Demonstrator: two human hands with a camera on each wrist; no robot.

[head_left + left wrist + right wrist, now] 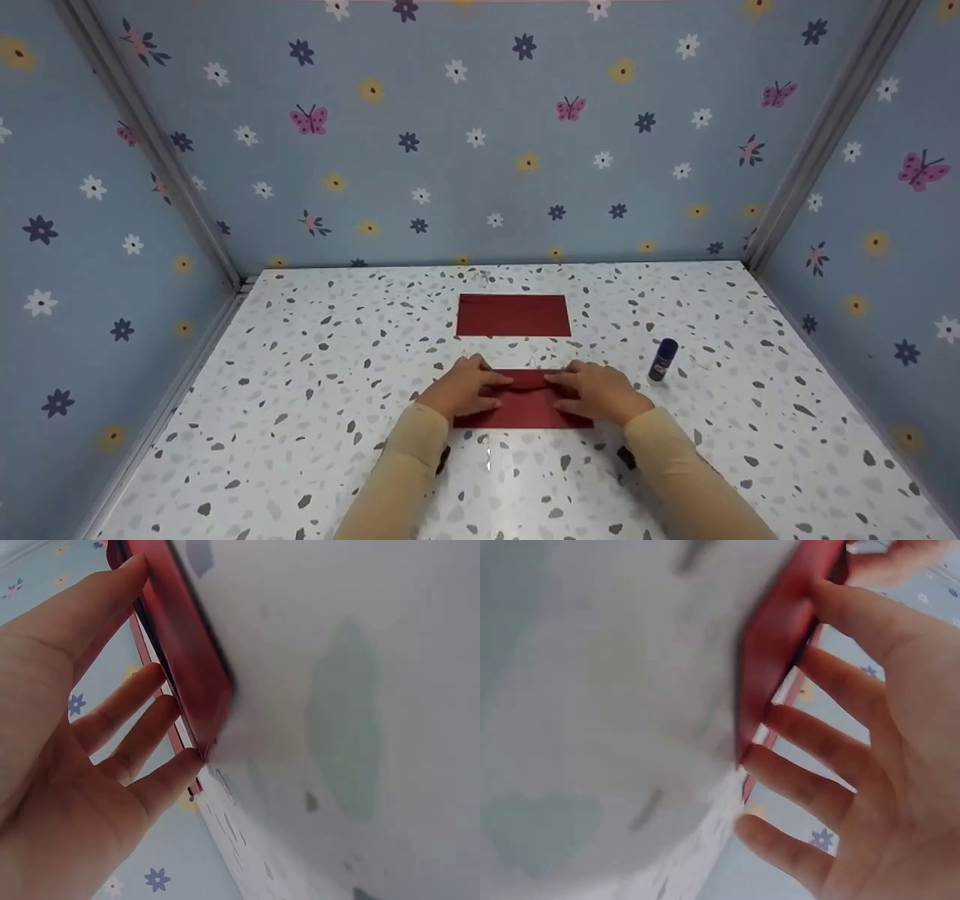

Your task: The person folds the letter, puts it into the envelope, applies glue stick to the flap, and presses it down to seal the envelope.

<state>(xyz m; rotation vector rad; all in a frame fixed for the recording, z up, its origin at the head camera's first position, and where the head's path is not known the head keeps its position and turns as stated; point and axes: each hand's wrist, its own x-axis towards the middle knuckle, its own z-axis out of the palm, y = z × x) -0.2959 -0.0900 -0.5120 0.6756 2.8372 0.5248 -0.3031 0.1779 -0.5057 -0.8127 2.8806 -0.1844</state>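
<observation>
A red paper envelope (523,414) lies on the speckled tabletop in front of the person, with a folded strip, like a flap, along its far side. My left hand (466,390) is at its left end, index fingertip on the strip and thumb on the nearer part. At the right end, my right hand (600,391) mirrors this, its index finger and thumb touching the paper. The left wrist view has the fingers (142,724) spread along the envelope's edge. Similarly extended fingers (810,727) meet the paper in the right wrist view.
Beyond the hands, a second flat red paper piece (514,315) rests on the table (337,337). A dark blue glue stick (663,360) is to the right of the right hand. Flower-patterned walls (480,172) enclose the back and sides.
</observation>
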